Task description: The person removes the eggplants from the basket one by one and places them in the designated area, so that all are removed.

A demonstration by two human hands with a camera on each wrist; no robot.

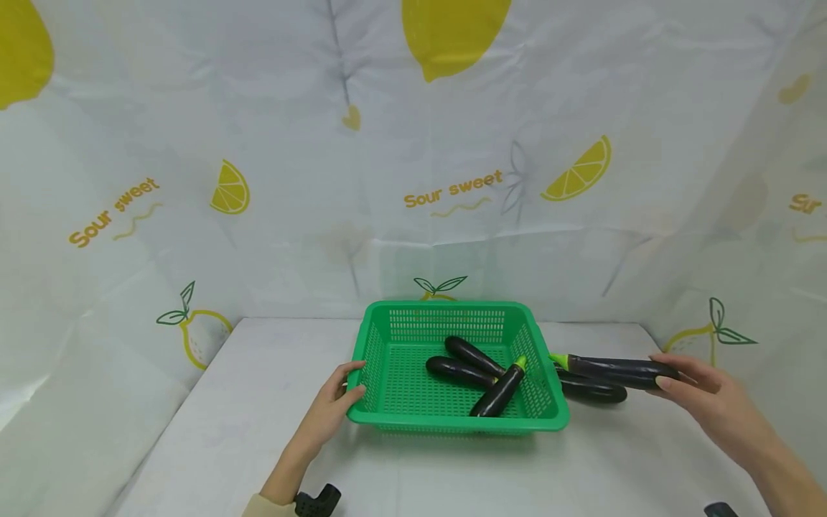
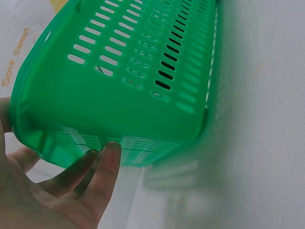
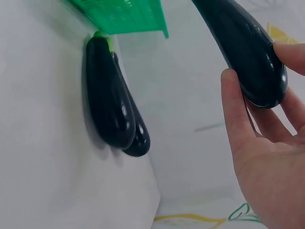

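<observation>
On the desk (image 1: pixel 213 431) stood a green plastic basket (image 1: pixel 459 425), its rim in the left hand's (image 1: pixel 329 409) grip. The right hand (image 1: pixel 711 402) grasped an eggplant (image 1: pixel 620 371) just outside; three eggplants (image 1: pixel 497 393) already lay inside, two others (image 3: pixel 107 95) beside it.

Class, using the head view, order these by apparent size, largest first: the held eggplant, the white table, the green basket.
1. White table
2. Green basket
3. Held eggplant, in the right hand
</observation>
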